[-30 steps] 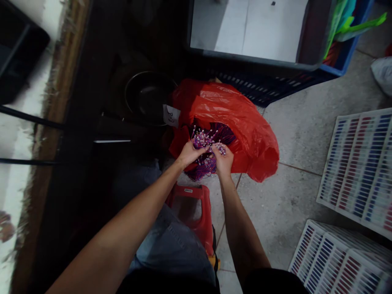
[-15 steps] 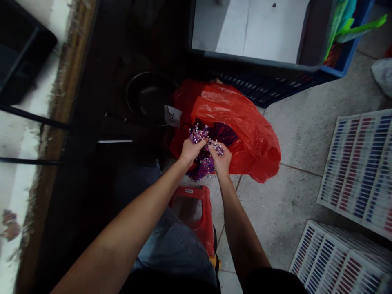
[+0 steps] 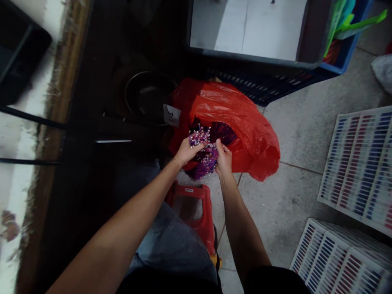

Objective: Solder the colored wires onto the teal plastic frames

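A red plastic bag [image 3: 241, 122] lies open on the floor in front of me, holding a mass of purple strands with small clear tips. My left hand [image 3: 185, 151] grips a bunch of these purple strands [image 3: 200, 139] at the bag's mouth, tips pointing up. My right hand [image 3: 224, 157] is closed on the same tangle just to the right, its fingers pinching strands near the bunch. More purple strands [image 3: 203, 167] hang below both hands.
A red plastic stool [image 3: 196, 208] stands between my knees. A dark metal bowl [image 3: 147, 96] sits left of the bag. A blue crate [image 3: 275, 87] and grey bin [image 3: 251, 61] lie beyond. White trays [image 3: 358, 163] of coloured items fill the right floor.
My left hand has drawn the bunch slightly down and closer to the right hand. My right hand has turned inward, its fingers now pinching the strands beside the bunch.
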`<state>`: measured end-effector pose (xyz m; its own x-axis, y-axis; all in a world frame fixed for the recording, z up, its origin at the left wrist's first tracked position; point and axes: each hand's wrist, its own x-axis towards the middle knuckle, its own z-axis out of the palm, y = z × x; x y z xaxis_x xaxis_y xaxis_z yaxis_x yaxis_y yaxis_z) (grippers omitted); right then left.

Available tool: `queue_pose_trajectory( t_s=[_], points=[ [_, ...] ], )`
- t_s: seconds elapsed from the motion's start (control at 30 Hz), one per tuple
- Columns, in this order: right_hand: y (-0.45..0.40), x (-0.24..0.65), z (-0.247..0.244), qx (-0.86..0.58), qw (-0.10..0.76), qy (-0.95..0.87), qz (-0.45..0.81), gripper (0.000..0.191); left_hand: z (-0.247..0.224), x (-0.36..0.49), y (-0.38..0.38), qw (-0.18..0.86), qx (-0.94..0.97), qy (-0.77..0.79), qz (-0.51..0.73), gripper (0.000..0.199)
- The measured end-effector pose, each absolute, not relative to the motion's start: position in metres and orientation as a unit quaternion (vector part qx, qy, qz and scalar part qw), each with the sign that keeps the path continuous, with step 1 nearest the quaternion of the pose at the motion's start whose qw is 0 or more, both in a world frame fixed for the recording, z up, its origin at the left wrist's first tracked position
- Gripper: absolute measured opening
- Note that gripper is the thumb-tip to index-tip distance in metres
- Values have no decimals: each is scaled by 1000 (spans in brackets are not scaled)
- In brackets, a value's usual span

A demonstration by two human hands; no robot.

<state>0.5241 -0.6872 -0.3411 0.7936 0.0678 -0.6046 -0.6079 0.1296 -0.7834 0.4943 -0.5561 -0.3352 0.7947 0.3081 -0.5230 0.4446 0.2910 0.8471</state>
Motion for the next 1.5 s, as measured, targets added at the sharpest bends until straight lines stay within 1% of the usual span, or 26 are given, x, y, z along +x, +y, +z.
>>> queue_pose_trajectory(
  t_s=[0.1,0.17,0.23,0.33,0.47,0.63,0.8,0.9,1.07,1.3,1.5],
  points=[
    [-691,528,-338,-609,723,224,236,29,-334,497,-556,735,594,326,-26,40],
    [-696,532,-334,-616,721,201,247,31,-332,498,-555,732,597,328,-22,42],
    [-700,537,-331,-625,712,176,267,32,-329,498,-553,730,604,319,-39,43],
    [-702,541,-327,-636,695,156,296,26,-324,499,-549,732,616,281,-74,44],
    [-699,544,-327,-647,683,142,307,23,-322,502,-543,731,635,227,-100,43],
    [-699,540,-333,-671,680,132,263,19,-320,506,-541,720,653,204,-118,40],
    [-697,534,-339,-693,676,133,213,21,-321,504,-548,725,640,235,-99,38],
    [-696,532,-341,-702,674,127,193,22,-321,504,-550,716,654,224,-102,36],
    [-696,531,-341,-714,669,110,176,20,-317,503,-554,704,663,245,-68,32],
    [-694,527,-341,-725,661,107,163,23,-316,503,-557,708,644,275,-95,33],
    [-693,524,-339,-740,650,109,133,22,-322,504,-558,702,657,264,-78,34]
  ],
)
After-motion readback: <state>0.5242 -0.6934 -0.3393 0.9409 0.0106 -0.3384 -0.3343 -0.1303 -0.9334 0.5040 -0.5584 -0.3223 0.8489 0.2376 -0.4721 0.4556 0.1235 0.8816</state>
